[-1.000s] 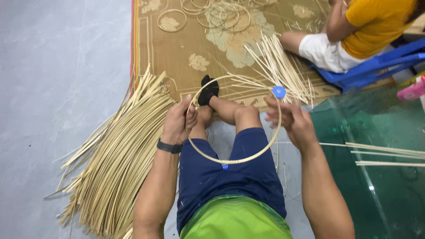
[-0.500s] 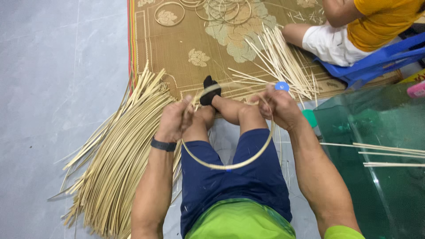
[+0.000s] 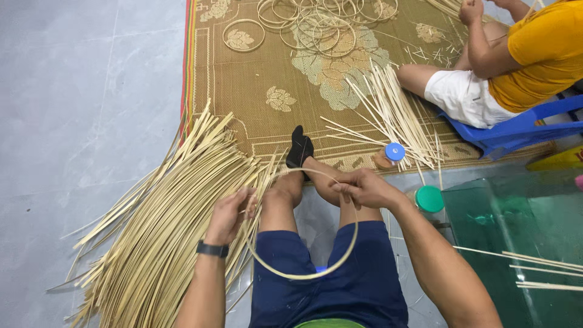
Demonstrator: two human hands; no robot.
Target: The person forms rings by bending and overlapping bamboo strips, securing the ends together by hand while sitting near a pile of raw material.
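I sit on the floor (image 3: 91, 91) with my legs stretched out, and a bamboo strip hoop (image 3: 303, 274) lies curved across my lap, its lower arc resting on my blue shorts (image 3: 340, 285). My left hand (image 3: 229, 214) is curled shut around the left side of the hoop, near where it rises beside my knee. My right hand (image 3: 364, 188) is closed too, fingers pinching the top of the strip where the ends come together above my shins.

As I judge it, the strip is already bent into a full round, so the shaping is mostly done; what is left is fixing the overlap under my right hand, and I cannot see whether any binding is on it yet. The ring looks a little uneven, so it may want truing as well.

A big fan of loose bamboo strips (image 3: 164, 225) lies just beside my left leg, which suggests many hoops are not yet made. On the woven mat (image 3: 243, 85) ahead, a pile of finished rings (image 3: 322, 24) lies well apart from me. Shorter sticks (image 3: 395, 115) lie near a co-worker in a yellow shirt (image 3: 540, 54) seated on a blue stool (image 3: 522, 127). A blue-capped bottle (image 3: 392, 155) and a green-lidded jar (image 3: 429, 199) stand near my right arm, beside a green glass table (image 3: 516, 243).
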